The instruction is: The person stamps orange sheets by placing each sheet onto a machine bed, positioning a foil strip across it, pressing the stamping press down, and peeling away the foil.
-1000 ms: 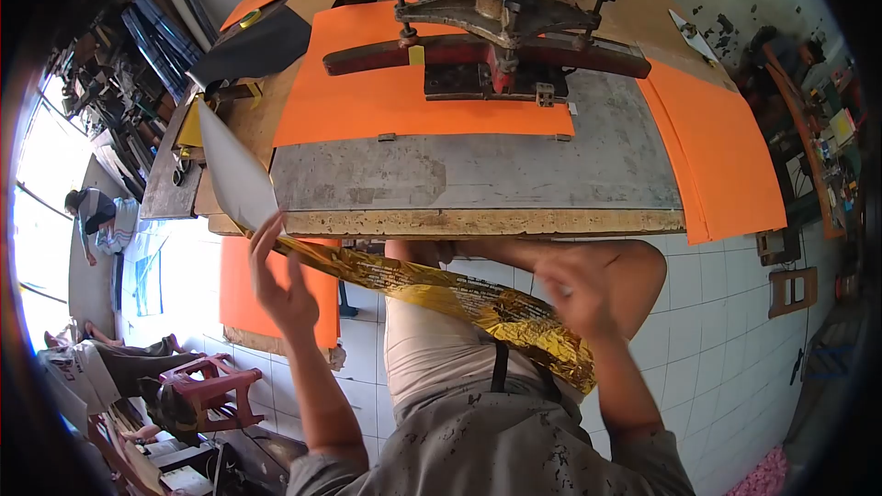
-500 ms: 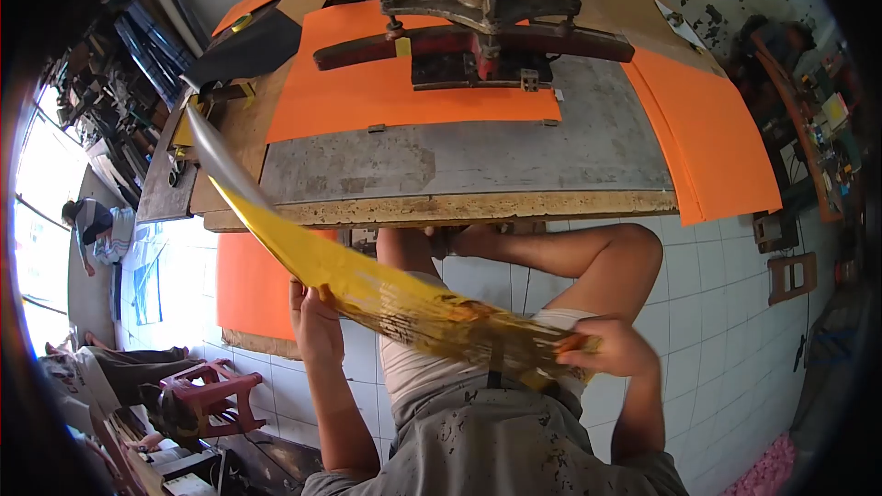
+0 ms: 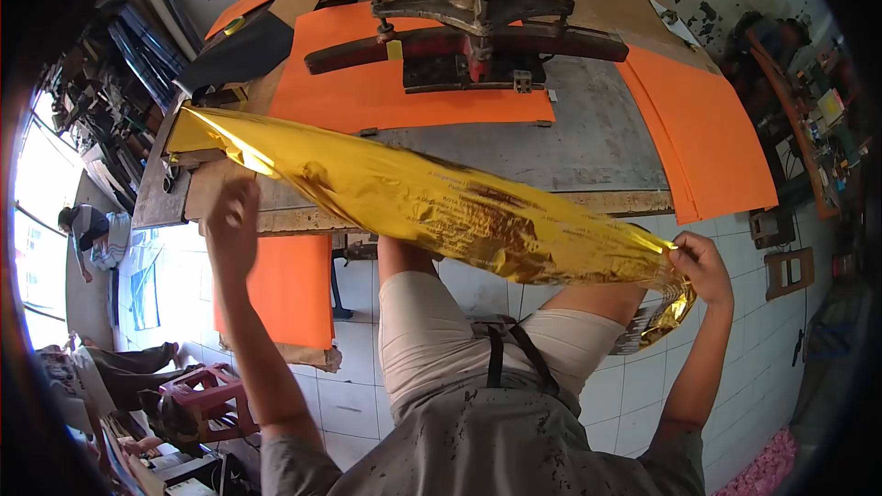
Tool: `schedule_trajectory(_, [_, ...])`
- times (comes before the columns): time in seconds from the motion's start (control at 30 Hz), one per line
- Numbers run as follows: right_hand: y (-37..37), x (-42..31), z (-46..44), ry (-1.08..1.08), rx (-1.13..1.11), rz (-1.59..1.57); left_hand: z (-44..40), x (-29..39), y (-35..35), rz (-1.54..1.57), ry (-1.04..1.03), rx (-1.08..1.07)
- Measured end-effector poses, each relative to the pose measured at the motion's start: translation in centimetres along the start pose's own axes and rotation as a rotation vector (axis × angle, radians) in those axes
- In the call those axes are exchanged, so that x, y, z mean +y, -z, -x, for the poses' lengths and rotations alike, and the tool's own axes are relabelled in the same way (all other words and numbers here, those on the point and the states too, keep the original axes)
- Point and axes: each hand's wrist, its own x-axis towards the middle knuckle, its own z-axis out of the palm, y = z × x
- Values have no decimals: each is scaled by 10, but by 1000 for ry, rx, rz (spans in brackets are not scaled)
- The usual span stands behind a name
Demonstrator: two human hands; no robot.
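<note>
Leftward from the pinch of your right hand (image 3: 702,268), the gold foil (image 3: 441,211) slants past your blurred left hand (image 3: 232,231), whose grip can't be made out. It should handle as light, limp, slippery and easily torn: take it gently by the edges.

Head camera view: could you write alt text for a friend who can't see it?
A seated person's right hand grips one end of a long, crinkled gold foil sheet slanting across the view; the blurred left hand is near its other end. Beyond, a metal press stands over an orange sheet on a worktable.
</note>
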Motion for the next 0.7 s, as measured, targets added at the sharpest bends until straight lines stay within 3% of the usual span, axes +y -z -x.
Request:
schedule_trajectory(0.1, [8,4,-17,25,76,123,-66,-44,-5,-212,-333,114])
schedule_trajectory(0.2, [16,-4,-25,23,188,173,-101,-65,-6,-337,-412,57])
schedule_trajectory(0.4, [36,-24,-51,50,375,439,-129,-88,-15,-379,-444,-122])
schedule_trajectory(0.7, [110,-12,-177,23,339,776,-134,-43,-40,-483,-350,-368])
